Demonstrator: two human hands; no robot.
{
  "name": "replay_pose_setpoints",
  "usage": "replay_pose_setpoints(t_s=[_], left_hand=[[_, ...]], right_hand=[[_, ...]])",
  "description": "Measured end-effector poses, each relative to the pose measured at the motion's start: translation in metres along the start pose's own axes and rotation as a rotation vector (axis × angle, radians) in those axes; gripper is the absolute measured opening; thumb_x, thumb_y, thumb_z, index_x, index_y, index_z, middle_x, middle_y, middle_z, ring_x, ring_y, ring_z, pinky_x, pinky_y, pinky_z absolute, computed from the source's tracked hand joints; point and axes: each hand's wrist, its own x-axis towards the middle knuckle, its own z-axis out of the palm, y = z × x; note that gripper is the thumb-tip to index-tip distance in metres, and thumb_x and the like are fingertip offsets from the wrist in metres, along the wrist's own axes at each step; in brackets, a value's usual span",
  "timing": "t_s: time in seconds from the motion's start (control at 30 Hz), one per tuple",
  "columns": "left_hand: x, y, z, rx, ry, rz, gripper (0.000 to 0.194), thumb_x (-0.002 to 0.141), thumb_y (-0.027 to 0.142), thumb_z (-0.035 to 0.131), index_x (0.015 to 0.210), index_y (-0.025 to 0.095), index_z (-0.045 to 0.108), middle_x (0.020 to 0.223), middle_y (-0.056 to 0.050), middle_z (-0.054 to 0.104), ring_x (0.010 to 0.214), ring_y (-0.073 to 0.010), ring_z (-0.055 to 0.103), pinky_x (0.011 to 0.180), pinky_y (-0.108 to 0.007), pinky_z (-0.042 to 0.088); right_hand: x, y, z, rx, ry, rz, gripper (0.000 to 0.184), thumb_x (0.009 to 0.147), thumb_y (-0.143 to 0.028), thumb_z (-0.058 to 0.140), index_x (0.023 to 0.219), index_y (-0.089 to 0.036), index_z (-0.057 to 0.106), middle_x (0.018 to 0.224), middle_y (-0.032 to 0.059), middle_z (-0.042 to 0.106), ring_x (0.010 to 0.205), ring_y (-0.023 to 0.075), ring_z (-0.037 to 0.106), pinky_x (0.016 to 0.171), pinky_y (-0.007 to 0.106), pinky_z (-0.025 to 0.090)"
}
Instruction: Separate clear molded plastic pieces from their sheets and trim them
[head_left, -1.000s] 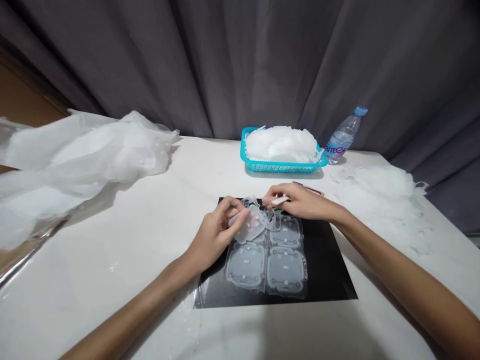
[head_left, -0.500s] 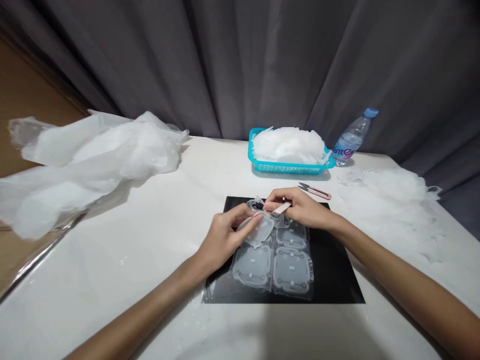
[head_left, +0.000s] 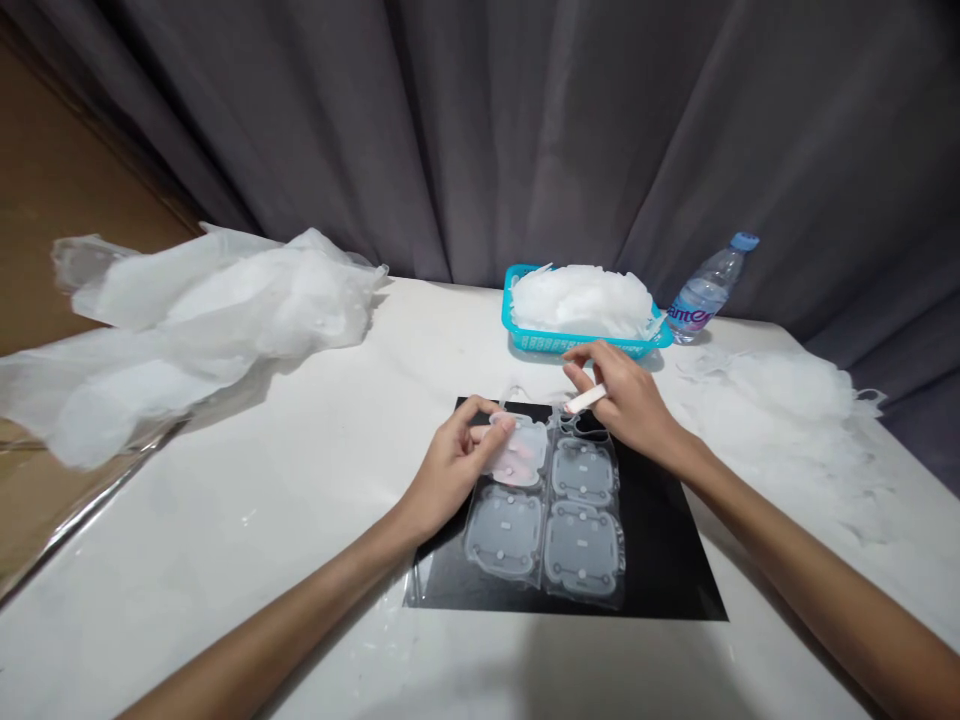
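My left hand point(head_left: 471, 450) pinches the upper left piece of a translucent plastic sheet point(head_left: 506, 535), lifting that corner a little. The sheet has several rounded-square panels with small holes and slots. It lies on a black mat point(head_left: 667, 560). My right hand point(head_left: 619, 395) is above the mat's far edge, fingers curled around a short, flat white stick-like tool point(head_left: 585, 399), whose exact kind I cannot make out. Just below this hand, thin clear loops of plastic point(head_left: 581, 425) rise from the sheet's top edge.
Beyond the mat stands a turquoise basket point(head_left: 555, 344) heaped with white translucent pieces. A water bottle point(head_left: 701, 295) leans beside it. More translucent pieces point(head_left: 787, 420) lie at right, and large filled plastic bags point(head_left: 247, 300) at left. A grey curtain point(head_left: 480, 130) hangs behind the white table point(head_left: 315, 430).
My right hand has moved up and away from the sheet with the white tool, and now hides the snips seen earlier. The left hand keeps its panel, which lies flatter.
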Motion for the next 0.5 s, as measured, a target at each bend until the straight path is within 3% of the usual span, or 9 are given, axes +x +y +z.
replay_pose_setpoints(t_s=[0.1,0.2,0.33,0.5], left_hand=[[0.006,0.003,-0.003,-0.095,0.022,-0.029,0.041,0.094,0.052,0.076,0.112,0.021,0.056,0.065,0.005,0.066,0.054,-0.0132,0.065,0.055,-0.022,0.051],[0.006,0.004,-0.004,-0.132,0.001,-0.037,0.045,0.093,0.049,0.078,0.120,0.021,0.056,0.067,0.005,0.068,0.055,-0.0115,0.063,0.053,-0.019,0.046],[0.004,0.003,-0.004,-0.148,-0.068,0.002,0.044,0.094,0.045,0.079,0.122,0.023,0.053,0.087,-0.002,0.078,0.073,-0.0165,0.074,0.068,-0.024,0.055],[0.003,0.001,-0.003,-0.179,-0.080,0.072,0.043,0.097,0.036,0.077,0.128,0.027,0.049,0.092,-0.001,0.077,0.081,-0.0162,0.075,0.074,-0.025,0.056]], right_hand=[[-0.018,-0.011,-0.007,0.123,-0.103,-0.035,0.019,0.107,-0.038,0.057,0.117,-0.021,0.062,0.103,0.0062,0.071,0.088,0.0212,0.066,0.079,0.033,0.046],[-0.033,-0.020,0.001,0.253,-0.254,-0.050,0.035,0.101,-0.041,0.069,0.128,-0.023,0.058,0.105,0.0044,0.071,0.081,0.0183,0.063,0.075,0.031,0.047],[-0.036,-0.022,0.013,0.482,-0.165,0.077,0.031,0.099,-0.038,0.070,0.125,-0.023,0.060,0.097,0.0026,0.070,0.073,0.0156,0.054,0.070,0.030,0.046],[-0.032,-0.021,0.013,0.630,-0.146,0.140,0.032,0.097,-0.042,0.073,0.120,-0.023,0.063,0.094,0.0027,0.069,0.069,0.0148,0.049,0.067,0.030,0.043]])
